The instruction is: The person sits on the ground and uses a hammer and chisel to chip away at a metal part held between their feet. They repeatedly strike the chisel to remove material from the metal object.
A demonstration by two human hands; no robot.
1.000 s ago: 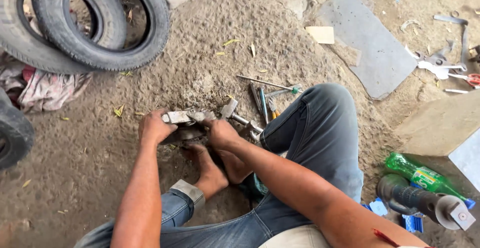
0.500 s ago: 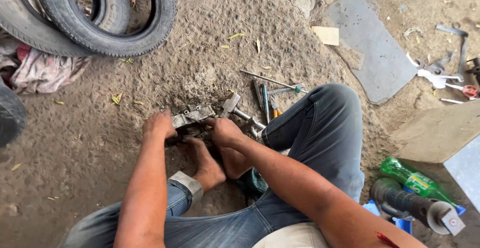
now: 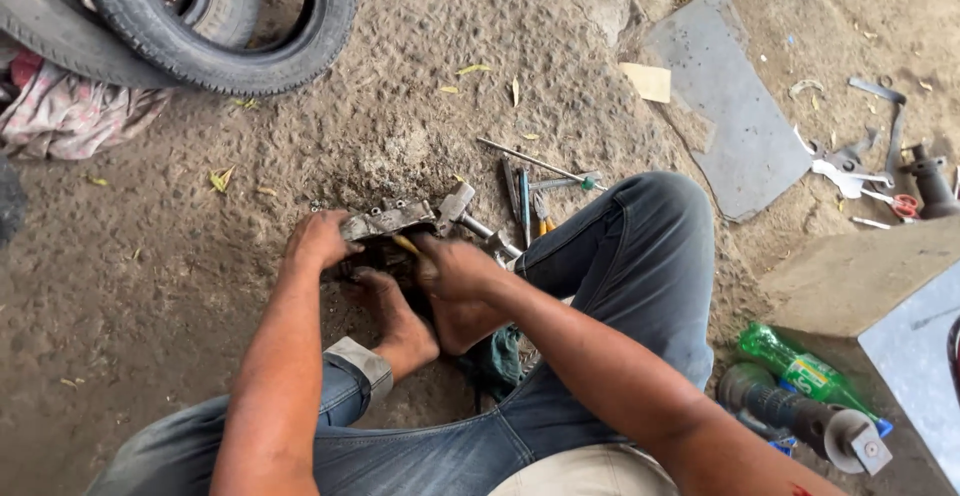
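Ground: bare, rough, packed earth with scattered dry leaves, in even daylight. Two worn tyres lie upper left beside crumpled cloth. A grey flat sheet lies upper right. A concrete slab sits at right.

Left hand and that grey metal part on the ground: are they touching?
Touching. The head view shows the left hand closed over the left end of the grey metal part, fingers wrapped onto its edge with no gap. The right hand is at its other side.
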